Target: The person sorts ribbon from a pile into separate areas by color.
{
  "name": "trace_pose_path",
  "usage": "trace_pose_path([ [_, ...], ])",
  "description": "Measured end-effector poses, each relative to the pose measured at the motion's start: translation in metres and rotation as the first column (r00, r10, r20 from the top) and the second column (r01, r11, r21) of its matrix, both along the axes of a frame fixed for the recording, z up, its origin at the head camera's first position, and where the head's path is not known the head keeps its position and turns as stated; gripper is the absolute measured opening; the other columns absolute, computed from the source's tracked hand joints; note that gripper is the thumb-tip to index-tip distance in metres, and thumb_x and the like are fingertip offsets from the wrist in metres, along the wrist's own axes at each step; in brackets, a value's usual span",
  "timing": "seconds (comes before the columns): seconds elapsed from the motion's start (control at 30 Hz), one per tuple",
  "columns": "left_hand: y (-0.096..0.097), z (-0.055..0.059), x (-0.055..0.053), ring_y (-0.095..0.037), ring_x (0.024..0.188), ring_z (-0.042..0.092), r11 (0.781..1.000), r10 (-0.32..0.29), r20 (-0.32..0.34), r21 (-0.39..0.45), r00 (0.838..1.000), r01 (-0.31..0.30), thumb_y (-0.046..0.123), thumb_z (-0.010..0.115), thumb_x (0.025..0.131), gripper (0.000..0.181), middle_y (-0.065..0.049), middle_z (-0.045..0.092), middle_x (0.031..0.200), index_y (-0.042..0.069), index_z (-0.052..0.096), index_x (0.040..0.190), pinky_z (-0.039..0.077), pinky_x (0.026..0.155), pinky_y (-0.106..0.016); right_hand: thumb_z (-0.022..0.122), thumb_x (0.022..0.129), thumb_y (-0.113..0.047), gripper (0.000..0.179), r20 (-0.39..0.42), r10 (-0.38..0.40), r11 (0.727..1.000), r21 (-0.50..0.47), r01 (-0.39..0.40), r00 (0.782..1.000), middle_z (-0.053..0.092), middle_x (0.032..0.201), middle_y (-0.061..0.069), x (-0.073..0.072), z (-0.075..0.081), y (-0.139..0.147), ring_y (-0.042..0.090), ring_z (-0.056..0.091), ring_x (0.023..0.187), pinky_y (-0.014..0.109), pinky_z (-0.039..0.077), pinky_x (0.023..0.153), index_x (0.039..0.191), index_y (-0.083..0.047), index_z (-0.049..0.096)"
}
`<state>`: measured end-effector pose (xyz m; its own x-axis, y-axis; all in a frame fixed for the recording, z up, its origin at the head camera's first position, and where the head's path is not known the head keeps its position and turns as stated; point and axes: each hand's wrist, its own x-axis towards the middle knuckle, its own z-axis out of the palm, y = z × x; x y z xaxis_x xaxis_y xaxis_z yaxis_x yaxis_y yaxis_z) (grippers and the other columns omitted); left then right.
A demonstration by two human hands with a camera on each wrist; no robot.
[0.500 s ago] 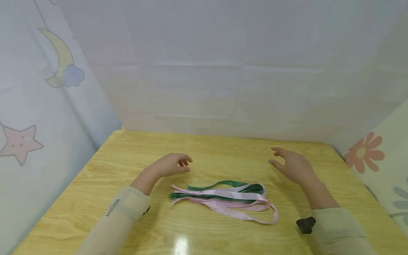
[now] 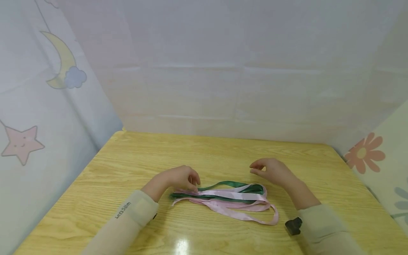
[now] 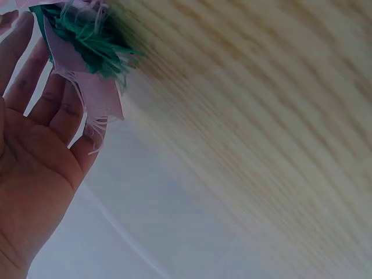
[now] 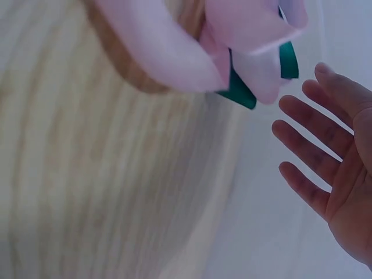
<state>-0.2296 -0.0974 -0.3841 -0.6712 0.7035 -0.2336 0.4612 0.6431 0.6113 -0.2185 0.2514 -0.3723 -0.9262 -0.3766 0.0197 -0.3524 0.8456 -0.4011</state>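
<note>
A bundle of pink ribbons (image 2: 223,194) and green ribbons (image 2: 234,183) lies lengthwise on the table, its looped ends to the right. My left hand (image 2: 181,178) is over the frayed left ends, fingers loosely bent and thumb close to the upper strands. In the left wrist view its fingers (image 3: 49,104) reach behind the frayed green ends (image 3: 96,43); whether they touch is hard to tell. My right hand (image 2: 273,171) hovers beyond the looped ends at the upper right, holding nothing. The right wrist view has its fingers (image 4: 311,139) spread, apart from the pink loops (image 4: 250,26).
The wooden table (image 2: 210,150) runs back to a pale hanging cloth (image 2: 197,88). Printed cloth walls stand at both sides. Each forearm wears a pale sleeve (image 2: 127,214), and a black device (image 2: 293,226) is at the right wrist.
My left hand has come down and right onto the ribbons' frayed ends. My right hand has moved left and slightly nearer, closer to the looped ends. The ribbons lie as before.
</note>
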Motion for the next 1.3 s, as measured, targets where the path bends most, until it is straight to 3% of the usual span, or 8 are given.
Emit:
trace_pose_path([
  [0.37, -0.001, -0.001, 0.0, -0.005, 0.075, 0.058, 1.0, 0.007, 0.013, -0.001, 1.0, -0.007, 0.014, 0.069, 0.085, 0.005, 0.01, 0.063, 0.082, 0.015, 0.071, 0.088, 0.048, 0.069, -0.025, 0.063, 0.087, -0.038, 0.029, 0.096, 0.048, 0.998, -0.035, -0.044, 0.994, 0.062, 0.088, -0.009, 0.002, -0.01, -0.015, 0.01, 0.055, 0.08, 0.036, 0.047, 0.069, 0.103, -0.015, 0.069],
  [0.6, 0.0, -0.001, 0.0, -0.006, 0.074, 0.058, 1.0, 0.002, -0.009, -0.006, 1.0, -0.002, 0.011, 0.065, 0.087, 0.008, 0.01, 0.063, 0.081, 0.015, 0.071, 0.087, 0.049, 0.067, -0.025, 0.065, 0.087, -0.034, 0.023, 0.107, 0.09, 0.995, -0.053, -0.085, 0.99, 0.065, 0.092, -0.007, 0.003, -0.015, -0.026, 0.012, 0.06, 0.084, 0.037, 0.049, 0.075, 0.099, -0.016, 0.07],
  [1.0, 0.003, 0.01, -0.005, -0.006, 0.078, 0.057, 0.997, -0.01, -0.076, 0.07, 0.997, 0.015, 0.013, 0.062, 0.09, 0.007, 0.011, 0.062, 0.084, 0.014, 0.069, 0.089, 0.048, 0.072, -0.024, 0.07, 0.083, -0.028, 0.032, 0.186, 0.135, 0.99, -0.062, -0.126, 0.973, 0.056, 0.083, -0.006, -0.003, -0.023, -0.032, 0.012, 0.05, 0.075, 0.033, 0.044, 0.07, 0.109, -0.009, 0.066],
  [1.3, 0.002, 0.018, -0.005, -0.008, 0.08, 0.057, 0.994, 0.022, -0.101, 0.109, 0.995, -0.011, 0.015, 0.061, 0.091, 0.006, 0.009, 0.061, 0.084, 0.016, 0.066, 0.089, 0.047, 0.072, -0.028, 0.071, 0.083, -0.024, 0.018, 0.216, 0.142, 0.987, -0.099, -0.123, 0.966, 0.056, 0.076, -0.005, -0.003, -0.026, -0.031, 0.013, 0.049, 0.068, 0.031, 0.043, 0.064, 0.098, -0.014, 0.069],
])
